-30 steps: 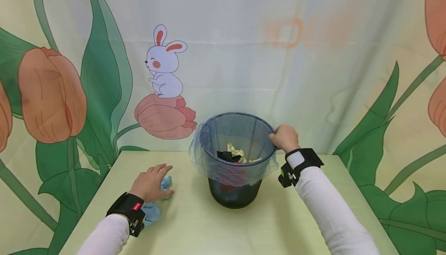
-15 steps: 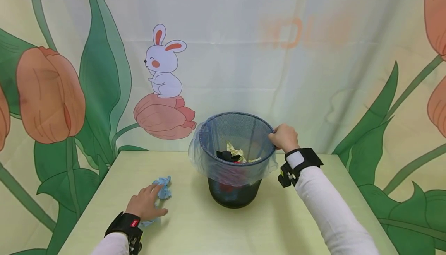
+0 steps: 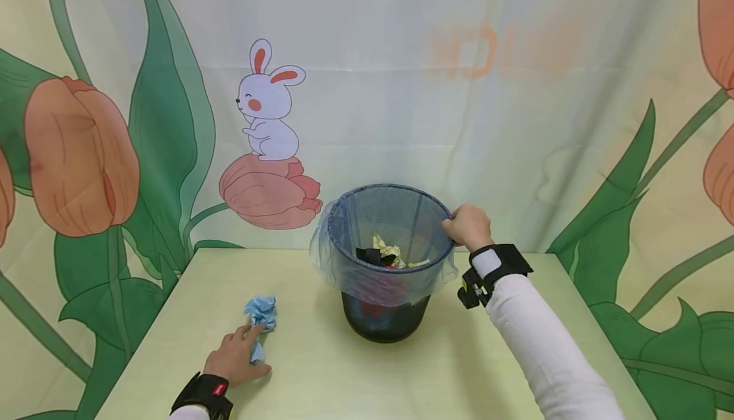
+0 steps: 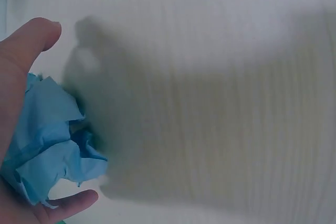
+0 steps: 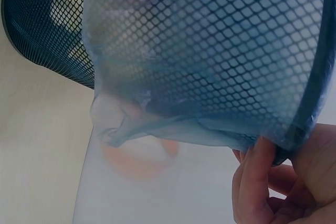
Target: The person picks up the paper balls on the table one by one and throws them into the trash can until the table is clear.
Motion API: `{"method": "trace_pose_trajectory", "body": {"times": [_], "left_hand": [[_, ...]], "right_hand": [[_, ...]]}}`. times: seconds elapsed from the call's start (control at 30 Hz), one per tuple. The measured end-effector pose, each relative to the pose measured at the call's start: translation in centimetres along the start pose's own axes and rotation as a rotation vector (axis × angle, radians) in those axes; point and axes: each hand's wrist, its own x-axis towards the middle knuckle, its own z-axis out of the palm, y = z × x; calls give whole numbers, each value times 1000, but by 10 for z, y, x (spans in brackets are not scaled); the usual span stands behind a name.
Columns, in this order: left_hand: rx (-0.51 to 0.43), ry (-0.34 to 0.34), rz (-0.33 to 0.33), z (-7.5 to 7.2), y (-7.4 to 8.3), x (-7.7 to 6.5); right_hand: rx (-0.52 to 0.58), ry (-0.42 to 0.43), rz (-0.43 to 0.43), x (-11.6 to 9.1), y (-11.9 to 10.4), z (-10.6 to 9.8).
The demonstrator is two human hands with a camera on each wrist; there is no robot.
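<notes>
My right hand grips the right rim of a dark mesh trash bin standing upright on the table. In the right wrist view, its fingers pinch the bin's rim through a thin translucent bluish bag that lines the mesh. My left hand lies low over crumpled light blue paper, thumb and fingers spread apart. Its fingertips meet the paper's near edge. A second blue bit shows between thumb and fingers. The left wrist view has crumpled blue paper between thumb and finger, the palm side partly hidden.
Crumpled yellowish paper, a black piece and something red lie inside the bin. The pale table extends around it. Right behind the table hangs a curtain printed with tulips and a rabbit.
My left hand has come back toward me and lower, and the farther blue paper has shifted slightly left and nearer with it. My right hand and the bin have stayed in place.
</notes>
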Motion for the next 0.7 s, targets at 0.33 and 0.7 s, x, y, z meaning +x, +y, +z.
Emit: {"method": "trace_pose_trajectory", "body": {"times": [0.33,0.7], "left_hand": [[66,47,51,10,5,-3],[68,93,88,6,8,-5]], "right_hand": [[1,4,-10,-1,1,-2],[-12,9,-7,-1,1,0]]}}
